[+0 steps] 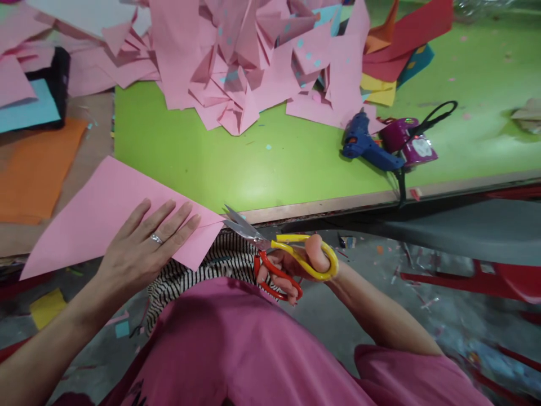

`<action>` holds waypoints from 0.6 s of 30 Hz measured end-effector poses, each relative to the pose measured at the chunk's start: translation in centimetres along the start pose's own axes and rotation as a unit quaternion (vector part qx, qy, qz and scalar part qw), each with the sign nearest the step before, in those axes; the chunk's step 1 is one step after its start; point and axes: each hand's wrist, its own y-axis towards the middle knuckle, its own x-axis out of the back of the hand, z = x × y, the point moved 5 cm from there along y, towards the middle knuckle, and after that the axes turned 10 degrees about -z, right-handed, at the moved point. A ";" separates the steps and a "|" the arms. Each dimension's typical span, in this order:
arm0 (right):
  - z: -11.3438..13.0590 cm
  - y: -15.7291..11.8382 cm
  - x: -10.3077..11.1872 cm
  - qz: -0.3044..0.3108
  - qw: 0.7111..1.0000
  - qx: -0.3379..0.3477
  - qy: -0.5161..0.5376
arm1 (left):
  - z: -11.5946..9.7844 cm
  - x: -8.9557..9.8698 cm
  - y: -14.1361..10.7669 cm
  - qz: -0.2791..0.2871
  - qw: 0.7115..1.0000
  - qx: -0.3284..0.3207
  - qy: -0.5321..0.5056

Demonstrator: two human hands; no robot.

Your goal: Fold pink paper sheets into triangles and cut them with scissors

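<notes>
A large pink sheet of paper (97, 197) lies at the table's near edge, its right part reaching past the edge above my lap. My left hand (146, 242) rests flat on the sheet with fingers stretched out, a ring on one of them. In my right hand (291, 265) is a pair of scissors (257, 235) with one yellow and one red handle, my thumb and fingers through the loops. The blades are spread apart, with their tips at the sheet's right edge, where a short cut line shows.
Many folded and cut pink papers (236, 67) are heaped along the back of the green table (190, 149). A blue glue gun (367, 144) lies at the right beside a magenta object (409, 144) with a black loop. Orange paper (42, 169) lies at the left; scraps litter the floor.
</notes>
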 end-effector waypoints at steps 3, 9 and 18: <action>-0.4 -0.2 0.1 0.000 1.000 0.006 0.009 | 0.1 -0.2 -0.3 0.012 1.000 0.015 -0.006; -0.9 0.0 -0.1 -0.003 0.999 0.001 0.051 | 0.2 0.0 0.3 -0.002 0.999 -0.036 0.018; -0.1 0.9 -0.1 -0.038 0.998 0.043 -0.031 | -2.4 0.0 -4.2 -0.018 0.885 0.293 -0.360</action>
